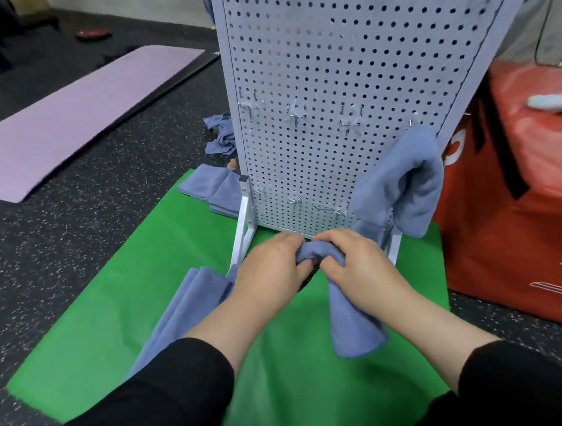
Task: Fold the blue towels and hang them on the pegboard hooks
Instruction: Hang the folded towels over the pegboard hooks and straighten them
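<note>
Pinching the blue towel [314,254] with both hands [271,268] [356,264], we judged its loose fold might slip open before the pegboard hooks [295,200].

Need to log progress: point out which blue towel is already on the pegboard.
The towel draped over a hook at the pegboard's lower right. The rest lie on the floor or are in the hands.

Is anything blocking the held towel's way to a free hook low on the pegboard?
Nothing visible. Both hands grip the towel just below the pegboard. The bare hooks sit directly above; the hung towel is off to the right.
</note>
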Motion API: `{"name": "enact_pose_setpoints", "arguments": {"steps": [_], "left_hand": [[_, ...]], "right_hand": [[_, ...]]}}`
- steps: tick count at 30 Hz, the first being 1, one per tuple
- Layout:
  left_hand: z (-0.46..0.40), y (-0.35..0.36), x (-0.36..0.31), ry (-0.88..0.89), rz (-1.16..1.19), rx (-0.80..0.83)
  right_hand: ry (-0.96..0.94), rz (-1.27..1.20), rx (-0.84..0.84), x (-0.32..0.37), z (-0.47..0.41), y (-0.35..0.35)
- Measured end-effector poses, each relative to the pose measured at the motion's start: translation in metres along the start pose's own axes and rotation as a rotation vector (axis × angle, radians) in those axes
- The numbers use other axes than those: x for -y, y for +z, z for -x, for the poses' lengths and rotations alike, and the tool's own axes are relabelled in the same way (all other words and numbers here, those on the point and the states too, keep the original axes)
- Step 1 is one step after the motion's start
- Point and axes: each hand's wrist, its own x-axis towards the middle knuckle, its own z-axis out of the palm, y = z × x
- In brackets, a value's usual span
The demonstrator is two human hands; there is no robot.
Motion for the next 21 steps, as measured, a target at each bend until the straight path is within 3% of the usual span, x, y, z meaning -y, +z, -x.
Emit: {"name": "enact_pose_setpoints", "arguments": {"steps": [5, 11, 17, 21], "left_hand": [[-0.021, 0.011, -0.002, -0.070, 0.032, -0.031], [-0.040, 0.018, 0.025, -0.026, -0.053, -0.148], [-0.049, 0.045, 0.051, -0.193, -0.098, -0.026], [-0.052, 0.068, 0.033, -0.280, 0.179, -0.038]], "right_hand": [[0.080, 0.130, -0.070, -0.012, -0.008, 0.023], [0.255, 0.064, -0.222, -0.024, -0.030, 0.041], [0.265, 0.022, -0.258, -0.029, -0.055, 0.047], [0.313, -0.041, -0.296, -0.039, -0.064, 0.053]]}}
